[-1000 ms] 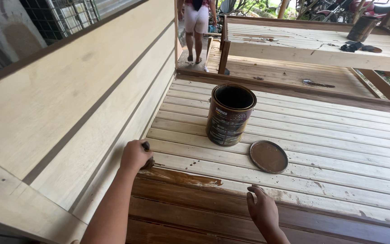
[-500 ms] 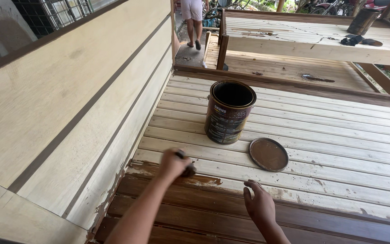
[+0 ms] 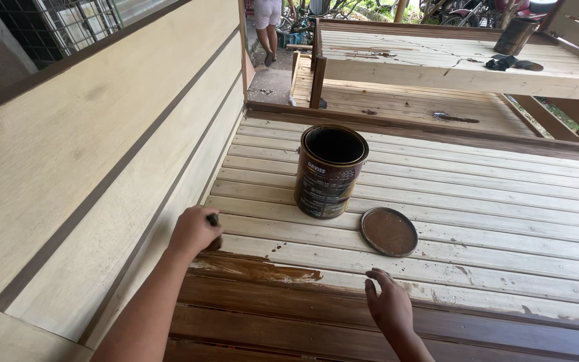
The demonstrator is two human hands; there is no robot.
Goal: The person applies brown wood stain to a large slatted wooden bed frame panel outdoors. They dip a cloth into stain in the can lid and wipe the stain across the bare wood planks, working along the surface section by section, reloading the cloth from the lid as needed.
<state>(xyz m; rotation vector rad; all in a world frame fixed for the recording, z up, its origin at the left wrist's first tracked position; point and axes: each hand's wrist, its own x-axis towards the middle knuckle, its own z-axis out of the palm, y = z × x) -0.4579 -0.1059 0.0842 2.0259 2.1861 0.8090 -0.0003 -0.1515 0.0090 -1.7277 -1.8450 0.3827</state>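
Note:
My left hand (image 3: 194, 230) is closed around a dark-handled brush (image 3: 213, 228), pressed to a pale wooden slat beside the plank backrest (image 3: 102, 154). A wet brown streak of stain (image 3: 256, 268) lies on the slat just right of that hand. The nearest slats are dark brown, the farther ones bare. My right hand (image 3: 389, 303) rests with spread fingers on the edge between stained and bare slats, holding nothing. An open dark paint can (image 3: 330, 171) stands upright on the slats ahead. Its round lid (image 3: 389, 231) lies flat beside it, close to my right hand.
A second bare-wood bench or table (image 3: 464, 67) stands behind, with a dark can (image 3: 516, 35) and a black cloth (image 3: 514, 64) on it. A person's legs (image 3: 269, 27) are on the path at the top. A wire-mesh window (image 3: 75, 27) sits at upper left.
My left hand with the brush has moved left again toward the backrest, after a stroke to the right. The right hand has stayed in place.

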